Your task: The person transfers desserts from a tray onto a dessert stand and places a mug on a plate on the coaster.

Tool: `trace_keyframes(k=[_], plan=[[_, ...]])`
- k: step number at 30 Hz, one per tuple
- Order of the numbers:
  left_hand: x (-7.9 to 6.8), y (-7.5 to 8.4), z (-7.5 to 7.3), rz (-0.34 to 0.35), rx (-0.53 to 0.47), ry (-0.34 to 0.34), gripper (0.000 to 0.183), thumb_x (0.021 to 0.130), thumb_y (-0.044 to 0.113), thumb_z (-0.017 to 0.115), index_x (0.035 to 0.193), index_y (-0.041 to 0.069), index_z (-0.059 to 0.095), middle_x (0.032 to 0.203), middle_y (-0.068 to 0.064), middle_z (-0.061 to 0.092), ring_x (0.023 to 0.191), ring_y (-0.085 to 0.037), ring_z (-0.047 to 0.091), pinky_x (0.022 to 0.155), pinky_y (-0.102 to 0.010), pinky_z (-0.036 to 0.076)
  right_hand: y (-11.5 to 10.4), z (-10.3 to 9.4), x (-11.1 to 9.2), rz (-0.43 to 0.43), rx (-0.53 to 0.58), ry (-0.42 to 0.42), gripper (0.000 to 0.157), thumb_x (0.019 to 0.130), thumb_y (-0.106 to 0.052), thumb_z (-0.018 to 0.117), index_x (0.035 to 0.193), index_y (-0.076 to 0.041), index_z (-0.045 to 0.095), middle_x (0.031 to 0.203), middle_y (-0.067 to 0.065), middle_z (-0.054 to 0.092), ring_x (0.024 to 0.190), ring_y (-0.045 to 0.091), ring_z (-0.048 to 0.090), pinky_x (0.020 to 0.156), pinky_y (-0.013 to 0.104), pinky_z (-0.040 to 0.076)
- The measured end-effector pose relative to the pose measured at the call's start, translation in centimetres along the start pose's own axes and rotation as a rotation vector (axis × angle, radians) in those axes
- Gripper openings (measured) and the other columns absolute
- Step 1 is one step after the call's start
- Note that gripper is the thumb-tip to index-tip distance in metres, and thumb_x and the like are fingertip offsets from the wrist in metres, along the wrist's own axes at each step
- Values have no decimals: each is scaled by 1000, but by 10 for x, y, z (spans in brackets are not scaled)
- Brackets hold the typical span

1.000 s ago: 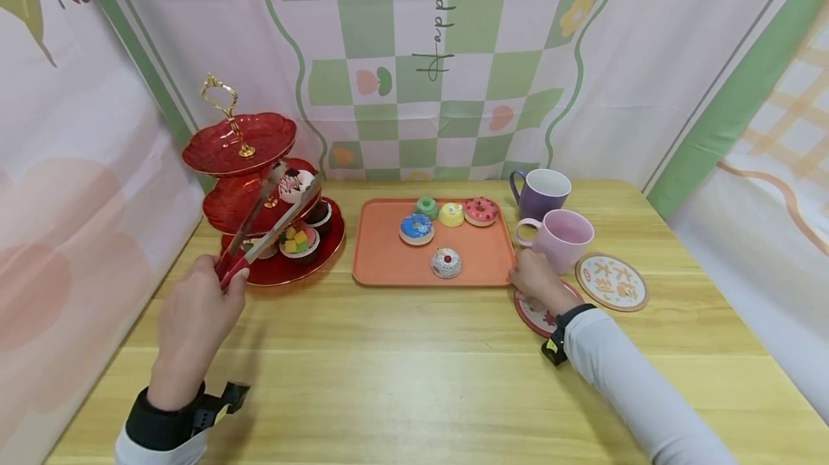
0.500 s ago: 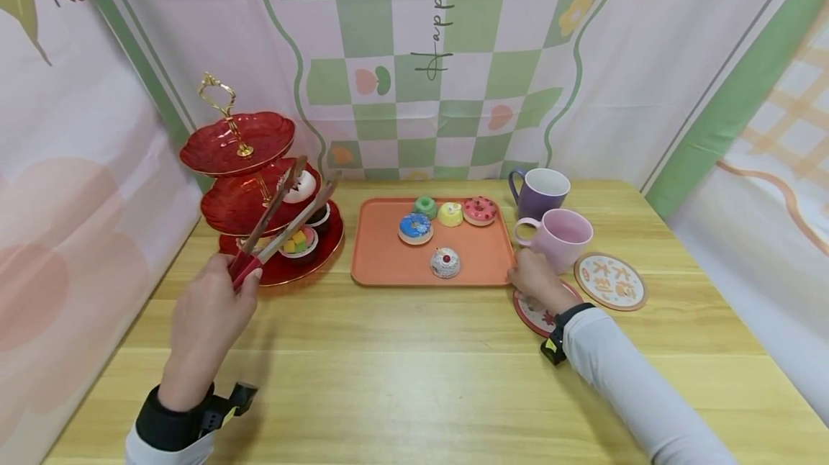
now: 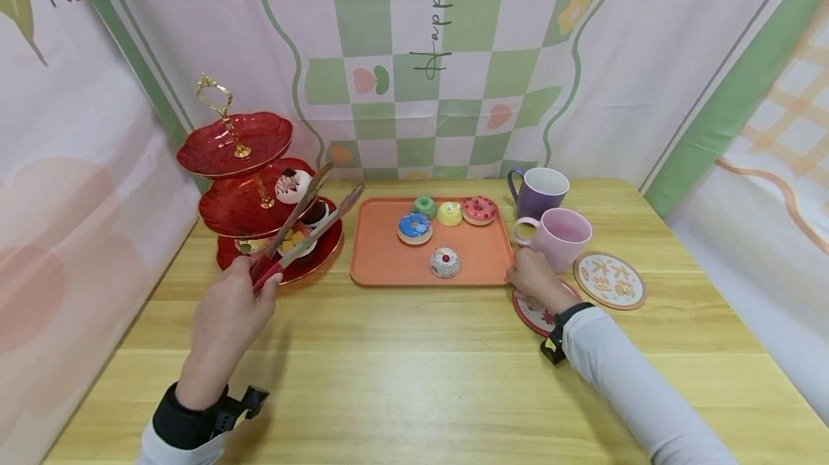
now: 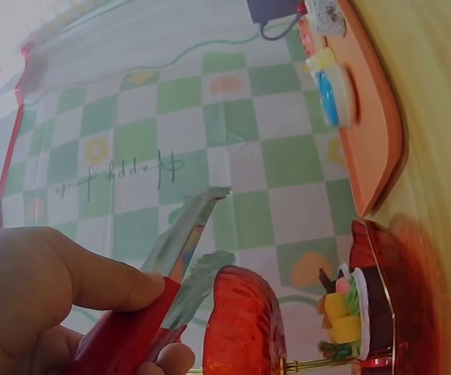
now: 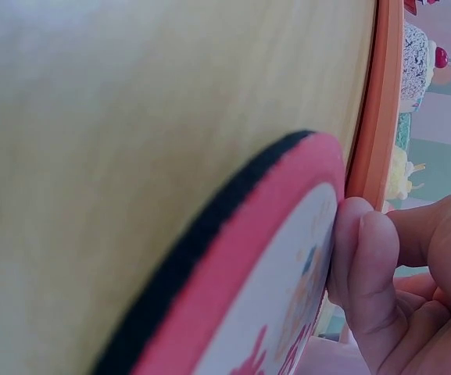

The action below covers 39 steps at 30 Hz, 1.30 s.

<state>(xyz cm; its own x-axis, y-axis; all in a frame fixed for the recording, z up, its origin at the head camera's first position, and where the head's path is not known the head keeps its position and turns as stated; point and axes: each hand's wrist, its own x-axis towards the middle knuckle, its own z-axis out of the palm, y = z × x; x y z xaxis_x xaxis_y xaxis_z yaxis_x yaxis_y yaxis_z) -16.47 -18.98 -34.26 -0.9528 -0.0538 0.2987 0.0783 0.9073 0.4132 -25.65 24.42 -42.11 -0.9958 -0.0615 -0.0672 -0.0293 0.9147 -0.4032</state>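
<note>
My left hand (image 3: pixel 229 310) grips metal tongs (image 3: pixel 300 227) by their red handles. The tong arms stand apart, with nothing between the tips. In the head view they reach past the front of a red three-tier cake stand (image 3: pixel 223 209). A white cake with dark drizzle (image 3: pixel 293 186) sits on its middle tier, and cupcakes (image 4: pixel 350 312) on the bottom one, partly hidden by the tongs. My right hand (image 3: pixel 539 281) pinches the front right corner of an orange tray (image 3: pixel 382 263). Under that hand lies a red-rimmed coaster (image 5: pixel 268 258).
On the tray are a blue donut (image 3: pixel 414 227), a pink donut (image 3: pixel 479 210), a green ring (image 3: pixel 424 206), a yellow cake (image 3: pixel 450 214) and a white cherry-topped cake (image 3: pixel 445 262). A purple mug (image 3: pixel 540 195), pink mug (image 3: pixel 562 238) and second coaster (image 3: pixel 609 280) stand right.
My left hand has moved right with the tongs, their tips leaving the middle tier's white cake and swinging toward the tray. The right hand and tray have stayed still.
</note>
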Motion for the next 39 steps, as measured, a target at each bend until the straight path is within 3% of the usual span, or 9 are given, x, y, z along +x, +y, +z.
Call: trace_keyframes(k=[7, 12, 23, 33, 39], plan=[[0, 3, 7, 45, -22, 6, 47, 84, 21, 68, 113, -11, 51, 74, -14, 53, 53, -24, 45, 42, -33, 34, 0, 0, 0, 12, 13, -17, 9, 86, -2, 51, 82, 5, 56, 67, 8, 53, 58, 22, 53, 55, 33, 44], [-1, 4, 13, 70, -8, -33, 41, 84, 22, 68, 103, -10, 51, 74, -13, 51, 55, -25, 45, 44, -33, 34, -1, 1, -1, 29, 21, -25, 9, 86, -3, 51, 82, 4, 55, 67, 9, 52, 54, 21, 53, 51, 31, 44], [2, 4, 26, 52, -39, -122, 33, 82, 22, 69, 92, -4, 51, 66, -7, 47, 53, -21, 43, 46, -31, 33, -1, 0, -2, 39, 15, -30, 10, 87, -4, 51, 85, 5, 55, 67, 9, 52, 53, 19, 53, 52, 31, 43], [9, -5, 45, 6, -75, -250, 29, 83, 20, 68, 92, -2, 51, 68, -7, 50, 57, -21, 45, 50, -32, 36, -1, 0, -1, 37, 22, -33, 10, 87, -4, 51, 87, 6, 56, 69, 10, 52, 57, 21, 53, 53, 31, 43], [10, -4, 51, 4, -80, -277, 28, 84, 20, 68, 93, -1, 52, 69, -7, 50, 58, -22, 45, 51, -33, 36, 0, 0, 0, 37, 20, -27, 10, 87, -3, 52, 86, 6, 56, 69, 10, 53, 57, 21, 54, 53, 31, 44]])
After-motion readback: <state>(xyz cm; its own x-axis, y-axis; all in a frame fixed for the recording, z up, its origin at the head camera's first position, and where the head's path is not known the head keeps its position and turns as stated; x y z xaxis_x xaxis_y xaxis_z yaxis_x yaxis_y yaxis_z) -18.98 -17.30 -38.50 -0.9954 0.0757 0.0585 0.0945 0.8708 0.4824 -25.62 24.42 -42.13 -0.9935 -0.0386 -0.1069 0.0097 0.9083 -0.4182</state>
